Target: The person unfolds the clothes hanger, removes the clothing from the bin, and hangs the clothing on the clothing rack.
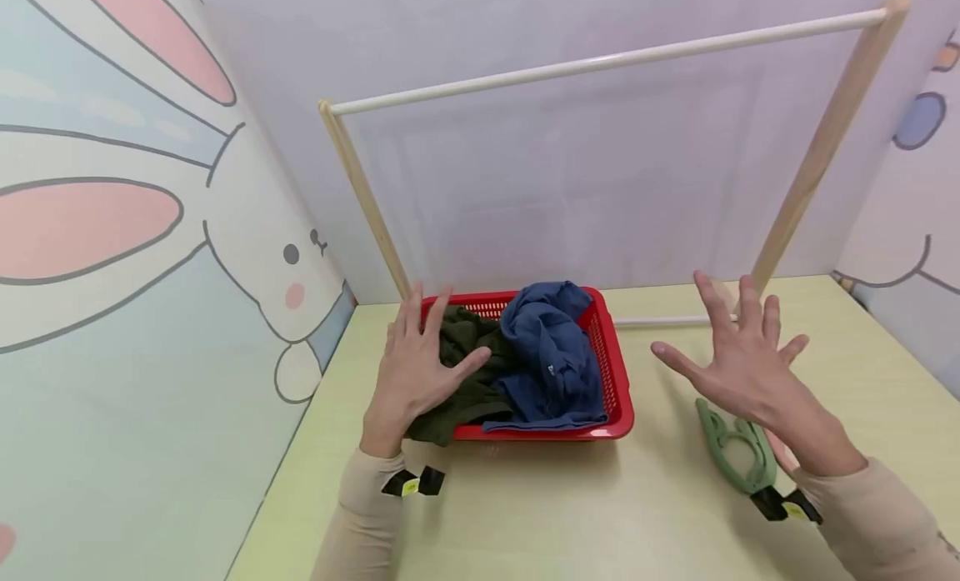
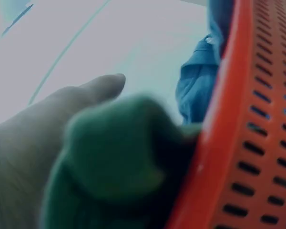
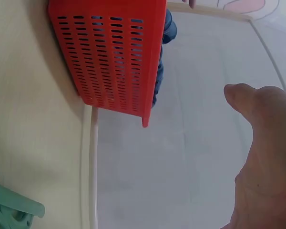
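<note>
Head view: we are taking the red perforated plastic basket as our landmark. A dark green garment is filling its left half and draping over the near-left rim; a blue garment is lying bunched in its right half, hem spreading over the near rim.

The left hand is hovering at the basket's left end, fingers spreading wide and grasping nothing. In the left wrist view we are seeing green cloth close by the thumb, blurred; we cannot tell whether the hand is touching it. The right hand is hanging in the air to the right of the basket, likewise released, thumb and fingers splaying.

A green folding clothes hanger is lying on the pale tabletop to the basket's right, with a pink piece partly showing beside it. Beyond the basket, a rack is rising: a white top rod is spanning wooden posts, and a white lower rod is running to the right from behind the basket. Left of the basket, we are noting a rabbit drawing covering the wall panel.
</note>
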The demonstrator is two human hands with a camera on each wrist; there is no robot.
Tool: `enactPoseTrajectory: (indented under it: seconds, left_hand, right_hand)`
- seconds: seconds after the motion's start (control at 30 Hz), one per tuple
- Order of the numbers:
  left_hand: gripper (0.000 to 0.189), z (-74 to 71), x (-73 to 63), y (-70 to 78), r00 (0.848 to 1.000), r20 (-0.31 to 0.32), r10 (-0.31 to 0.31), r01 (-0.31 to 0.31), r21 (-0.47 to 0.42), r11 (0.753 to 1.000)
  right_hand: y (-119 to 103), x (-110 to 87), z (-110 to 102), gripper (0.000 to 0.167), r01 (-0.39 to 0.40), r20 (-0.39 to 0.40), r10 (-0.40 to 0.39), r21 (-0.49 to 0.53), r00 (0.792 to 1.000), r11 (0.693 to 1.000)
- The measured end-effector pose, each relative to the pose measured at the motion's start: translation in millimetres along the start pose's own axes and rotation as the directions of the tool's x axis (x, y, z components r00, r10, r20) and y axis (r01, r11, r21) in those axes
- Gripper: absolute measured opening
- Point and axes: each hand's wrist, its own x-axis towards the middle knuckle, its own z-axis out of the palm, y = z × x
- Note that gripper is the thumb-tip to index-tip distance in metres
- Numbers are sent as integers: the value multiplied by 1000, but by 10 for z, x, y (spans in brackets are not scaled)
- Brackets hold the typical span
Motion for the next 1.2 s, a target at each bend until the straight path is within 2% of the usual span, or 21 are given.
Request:
enactPoseTrajectory:
  seconds: [0.17, 0.4, 0.63, 0.8, 0.93, 1.2]
  left_hand:
    - [107, -74, -13, -88, 999, -20, -38, 37, -72, 997]
    - [106, -120, -28, -246, 993, 20, -114, 116, -145, 983]
    - [107, -123, -17, -488, 992, 20, -125, 127, -223, 966]
    - [107, -110, -29, -628, 989, 17, -146, 145, -251, 957]
    - [98, -93, -38, -739, 990, 16, -138, 135, -345, 929]
    - [71, 47, -47, -955, 987, 44, -152, 152, -533, 832]
  right_hand:
    - [59, 8, -53, 116, -3, -9, 4, 52, 1000, 999]
    - [221, -33, -153, 116, 23, -47, -15, 159, 999, 987]
    - [330, -95, -236, 122, -18, -65, 38, 275, 997, 961]
    - [385, -120, -265, 124, -34, -54, 53, 308, 997, 951]
    - [424, -151, -298, 120, -39, -62, 65, 347, 996, 937]
    - [506, -210, -343, 115, -54, -63, 86, 395, 994, 917]
